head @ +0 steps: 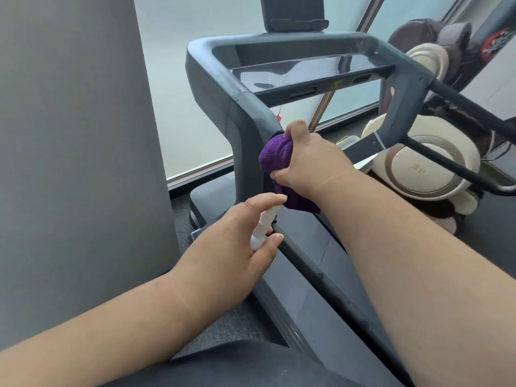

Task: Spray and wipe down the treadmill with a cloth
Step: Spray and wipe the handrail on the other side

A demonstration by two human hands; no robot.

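A dark grey treadmill (212, 88) fills the middle of the view, its left upright rising to a console frame. My right hand (310, 160) grips a bunched purple cloth (276, 155) and holds it against the inner side of that left upright. A loose end of the cloth hangs below the hand. My left hand (237, 244) holds a small white spray bottle (264, 227) just below the cloth, with the forefinger laid over its top. Most of the bottle is hidden inside the hand.
A wide grey pillar (78, 135) stands close on the left. Frosted windows (178, 65) run behind the treadmill. A cream and brown massage chair (430, 163) sits to the right, behind the treadmill's black handrail (460, 101). The treadmill's side rail (315, 272) runs toward me.
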